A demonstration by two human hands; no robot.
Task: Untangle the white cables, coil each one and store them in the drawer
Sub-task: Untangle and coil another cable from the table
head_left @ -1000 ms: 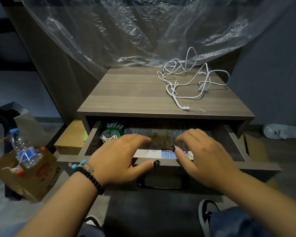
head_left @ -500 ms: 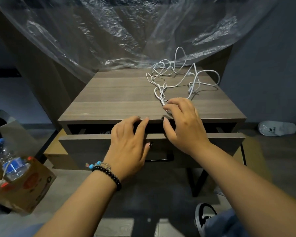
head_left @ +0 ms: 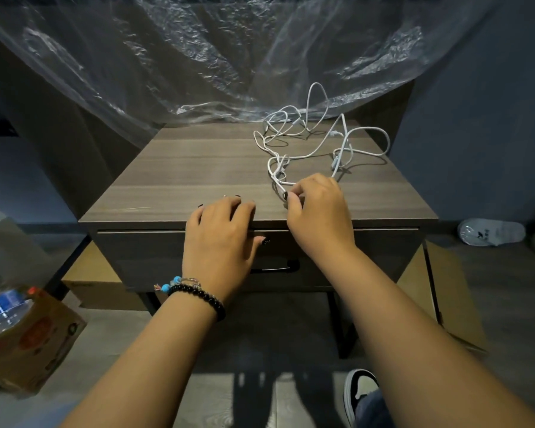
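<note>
Head view: fingers (head_left: pixel 294 197) of the right hand (head_left: pixel 320 214) are curled and pinch the near end of the white cables (head_left: pixel 318 143) just inside the front edge of the desk (head_left: pixel 192 168); thumb and forefinger meet on the cable, other fingers folded beside them. Fingers of the left hand (head_left: pixel 221 239) lie fairly straight and close together, tips resting on the desk top at its front edge, holding nothing; thumb hangs down over the drawer (head_left: pixel 155 257) front. Nails dark. Left wrist carries a black bead bracelet (head_left: pixel 198 296) and a second band with blue beads. The cables sit as one tangled heap on the back right part of the desk top, several loops standing up off the surface, one strand running forward to the right hand. Drawer is pushed in, its front flush under the desk top; dark handle (head_left: pixel 275 267) partly visible between the two wrists. Clear plastic sheet (head_left: pixel 229 57) hangs behind and above the desk, its lower edge reaching the back of the top. Lower left on the floor: a brown paper bag (head_left: pixel 34 338) holding a water bottle (head_left: pixel 0 307) with a blue label. Cardboard box (head_left: pixel 96 282) under the desk at left. White slipper (head_left: pixel 491 233) on the floor at far right. A black-and-white shoe (head_left: pixel 362 387) shows at the bottom edge.
</note>
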